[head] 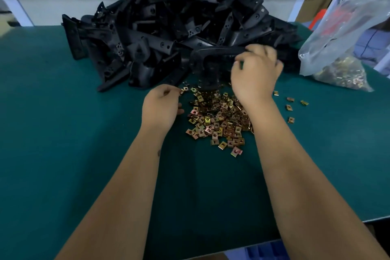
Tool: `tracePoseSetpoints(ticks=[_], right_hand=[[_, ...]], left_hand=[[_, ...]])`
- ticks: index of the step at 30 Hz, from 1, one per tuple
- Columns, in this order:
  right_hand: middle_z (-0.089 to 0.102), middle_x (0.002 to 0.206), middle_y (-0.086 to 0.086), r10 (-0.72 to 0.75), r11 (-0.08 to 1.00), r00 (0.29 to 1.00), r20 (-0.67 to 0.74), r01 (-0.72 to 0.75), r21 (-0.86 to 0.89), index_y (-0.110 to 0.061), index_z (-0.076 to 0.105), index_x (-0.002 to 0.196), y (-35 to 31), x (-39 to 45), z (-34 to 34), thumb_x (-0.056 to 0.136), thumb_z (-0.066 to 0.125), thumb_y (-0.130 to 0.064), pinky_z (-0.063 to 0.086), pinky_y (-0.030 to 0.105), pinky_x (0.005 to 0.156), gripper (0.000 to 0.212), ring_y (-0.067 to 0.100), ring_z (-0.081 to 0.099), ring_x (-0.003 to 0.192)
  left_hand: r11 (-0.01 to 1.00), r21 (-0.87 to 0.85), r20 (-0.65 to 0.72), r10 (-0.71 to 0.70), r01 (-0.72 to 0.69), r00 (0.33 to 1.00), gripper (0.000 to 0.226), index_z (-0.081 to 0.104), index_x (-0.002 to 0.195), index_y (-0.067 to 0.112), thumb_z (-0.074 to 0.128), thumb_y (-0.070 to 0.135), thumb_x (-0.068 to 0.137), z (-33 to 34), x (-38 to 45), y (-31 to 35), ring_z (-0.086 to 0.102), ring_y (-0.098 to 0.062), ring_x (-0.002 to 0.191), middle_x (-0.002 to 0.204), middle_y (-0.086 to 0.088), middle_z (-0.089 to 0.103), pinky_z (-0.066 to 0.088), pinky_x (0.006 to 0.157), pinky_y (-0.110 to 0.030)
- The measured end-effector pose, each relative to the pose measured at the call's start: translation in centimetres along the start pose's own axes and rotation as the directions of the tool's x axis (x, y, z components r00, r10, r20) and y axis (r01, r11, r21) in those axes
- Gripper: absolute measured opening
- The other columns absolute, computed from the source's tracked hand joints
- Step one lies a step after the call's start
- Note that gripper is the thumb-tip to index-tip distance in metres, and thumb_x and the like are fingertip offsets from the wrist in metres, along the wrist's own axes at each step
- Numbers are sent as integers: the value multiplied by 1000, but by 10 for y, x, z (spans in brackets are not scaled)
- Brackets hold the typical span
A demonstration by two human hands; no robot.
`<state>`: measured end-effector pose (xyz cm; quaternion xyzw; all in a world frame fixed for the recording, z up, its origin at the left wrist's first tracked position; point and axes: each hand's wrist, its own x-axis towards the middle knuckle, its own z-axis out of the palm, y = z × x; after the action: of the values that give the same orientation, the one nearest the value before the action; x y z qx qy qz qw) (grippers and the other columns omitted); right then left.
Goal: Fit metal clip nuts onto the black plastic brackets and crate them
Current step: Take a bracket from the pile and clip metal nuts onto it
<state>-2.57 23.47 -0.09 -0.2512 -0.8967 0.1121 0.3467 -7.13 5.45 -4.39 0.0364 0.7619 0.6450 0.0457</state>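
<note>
A big heap of black plastic brackets (164,27) is piled at the back of the green table (63,133). In front of it lies a spread of several brass-coloured clip nuts (217,120). My right hand (256,74) grips one black bracket (211,57) by its upper bar, at the heap's front edge. My left hand (160,105) has its fingers curled and pinches a clip nut (182,91) at the left edge of the spread.
A clear plastic bag (339,48) with more clip nuts lies at the right of the table. A few stray nuts (290,107) sit right of the spread. A blue crate edge (263,251) shows below the table's near edge. Cardboard boxes stand at back right.
</note>
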Motion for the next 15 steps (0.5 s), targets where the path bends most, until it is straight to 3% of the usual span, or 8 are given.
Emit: tracePoseSetpoints(ticks=[4,7,8,10,12,13,15], right_hand=[[62,122,-8,103,986,982,-160,-79,148,-24,75,103,-5,-16,-18,92,56,-13,27,34,98,25,21,44,121],[64,106,-10,135,919,982,-133,-73,388,-23,75,99,-12,-32,-20,89,55,-3,39,30,95,30,16,54,107],[64,99,-12,179,839,982,-61,-120,531,-23,75,94,-15,-35,-20,87,54,0,45,28,88,32,12,58,100],[68,86,-11,296,577,940,168,-316,753,-24,74,78,-19,-35,-21,84,53,2,48,21,69,34,7,62,82],[70,77,-5,332,310,861,387,-486,817,-20,73,67,-21,-33,-22,82,52,3,45,20,57,35,10,60,70],[69,74,-2,309,227,837,453,-527,819,-18,72,64,-20,-33,-21,82,51,3,44,21,53,34,11,57,63],[66,68,0,226,184,833,505,-545,818,-15,71,62,-18,-34,-21,82,49,2,43,24,51,35,12,52,51]], left_hand=[[999,-37,29,-2,3,1000,25,70,86,24,48,19,98,-1,-2,0,66,-10,77,91,3,66,54,60,-17],[990,-138,28,-22,25,999,25,70,86,22,49,15,99,-2,-3,3,65,-12,78,97,1,66,55,60,-20],[980,-195,28,-35,40,999,23,69,88,21,50,14,99,-4,-3,4,65,-14,79,101,-2,65,56,60,-21],[945,-319,34,-72,79,997,19,68,92,19,52,13,99,-7,-2,8,67,-17,81,107,-5,66,57,62,-25],[899,-423,49,-100,111,994,14,67,100,20,53,17,100,-10,-2,11,70,-19,84,110,-6,67,59,65,-29],[878,-464,62,-105,121,993,12,65,104,22,53,20,101,-12,-2,12,71,-20,87,112,-6,68,60,66,-32],[847,-516,92,-92,126,992,14,61,113,24,53,26,102,-14,-1,13,72,-23,95,117,-7,68,60,69,-34]])
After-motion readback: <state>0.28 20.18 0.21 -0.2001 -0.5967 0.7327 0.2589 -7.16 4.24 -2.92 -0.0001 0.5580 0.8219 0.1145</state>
